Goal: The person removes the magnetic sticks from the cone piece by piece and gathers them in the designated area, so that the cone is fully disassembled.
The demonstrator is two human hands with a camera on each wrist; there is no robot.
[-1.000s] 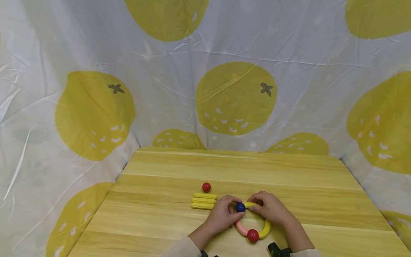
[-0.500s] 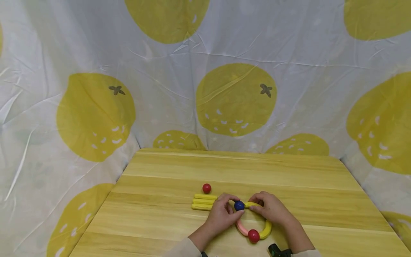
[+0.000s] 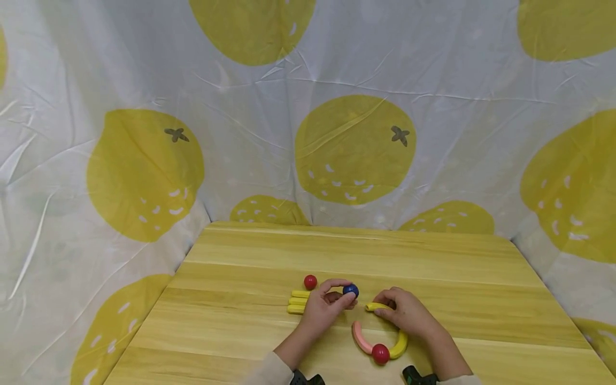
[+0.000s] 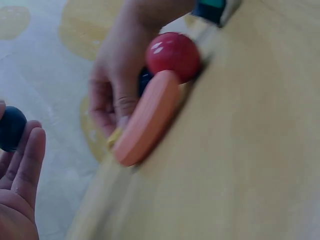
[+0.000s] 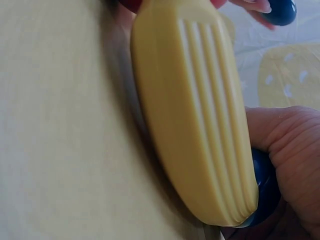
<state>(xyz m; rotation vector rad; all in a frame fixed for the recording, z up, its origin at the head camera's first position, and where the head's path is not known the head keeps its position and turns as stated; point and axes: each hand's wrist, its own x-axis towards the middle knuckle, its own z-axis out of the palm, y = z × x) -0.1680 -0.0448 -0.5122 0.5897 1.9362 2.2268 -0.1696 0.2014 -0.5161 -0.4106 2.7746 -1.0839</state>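
Before patterned cloth (image 3: 356, 149), wooden table (image 3: 231, 321); left hand (image 3: 321, 307) pinching ball (image 3: 351, 290), right hand (image 3: 408, 311) yellow piece (image 3: 371, 306).

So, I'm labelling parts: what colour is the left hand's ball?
The ball is dark blue, clearest in the head view.

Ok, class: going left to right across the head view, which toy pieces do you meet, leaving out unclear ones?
Yellow sticks, blue ball, pink arc, near red ball, near yellow arc.

No readable text in head, left wrist or right wrist views: zero legible letters, labels, brand marks, numbers or signs.
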